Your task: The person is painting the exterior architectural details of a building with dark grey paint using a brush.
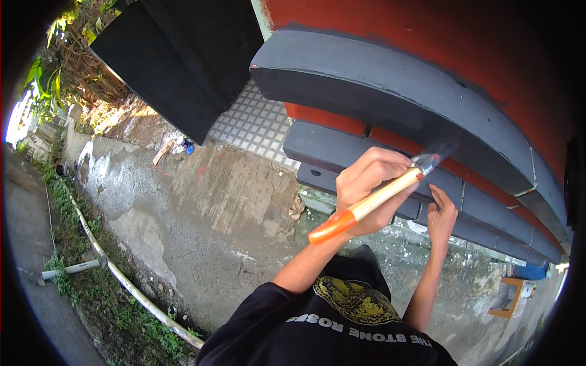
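Observation:
My left hand (366, 189) is closed round the handle of a paintbrush (384, 198). The brush has a pale wooden handle with an orange end, and its metal band and blurred bristles point up and right. Behind the bristles is the thick grey upper ledge (378, 76); whether they touch it I cannot tell. My right hand (443, 213) holds nothing visible, its fingers apart and loosely bent beside the grey lower ledges (329, 146). Red wall strips (329, 119) show between the ledges.
A red wall (390, 21) rises above the ledges. Left of them are a black panel (177, 61) and checkered tiles (253, 122). A blue lid or can (190, 149) lies on the concrete floor (201, 201). A pipe (134, 293) borders plants; a wooden frame (505, 299) stands right.

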{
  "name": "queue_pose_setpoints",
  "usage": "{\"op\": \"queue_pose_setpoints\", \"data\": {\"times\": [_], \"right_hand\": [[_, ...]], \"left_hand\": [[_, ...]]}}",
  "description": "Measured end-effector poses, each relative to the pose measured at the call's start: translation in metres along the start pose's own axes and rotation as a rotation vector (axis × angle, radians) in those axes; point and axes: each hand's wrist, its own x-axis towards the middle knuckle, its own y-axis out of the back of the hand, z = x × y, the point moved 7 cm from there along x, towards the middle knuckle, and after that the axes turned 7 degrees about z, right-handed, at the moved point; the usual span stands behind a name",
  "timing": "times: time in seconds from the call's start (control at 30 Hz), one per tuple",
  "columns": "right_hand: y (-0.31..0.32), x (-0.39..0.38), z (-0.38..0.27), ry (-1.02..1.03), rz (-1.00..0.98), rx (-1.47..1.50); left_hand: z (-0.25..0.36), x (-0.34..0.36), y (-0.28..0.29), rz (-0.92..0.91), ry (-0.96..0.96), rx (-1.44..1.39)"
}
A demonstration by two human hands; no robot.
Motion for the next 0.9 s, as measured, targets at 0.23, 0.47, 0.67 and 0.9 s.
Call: {"op": "queue_pose_setpoints", "data": {"times": [0.23, 0.47, 0.67, 0.9], "right_hand": [[0.002, -0.001, 0.005, -0.017, -0.002, 0.017], [-0.002, 0.001, 0.002, -0.009, -0.012, 0.002], [0.000, 0.002, 0.011, -0.018, -0.013, -0.005], [-0.002, 0.001, -0.005, -0.027, -0.030, -0.057]], "left_hand": [[-0.036, 0.022, 0.111, 0.630, 0.027, 0.296], [-0.024, -0.010, 0.034, 0.229, -0.003, 0.260], [-0.013, -0.005, 0.041, 0.187, -0.057, 0.190], [-0.071, 0.004, 0.117, 0.464, 0.114, 0.546]]}}
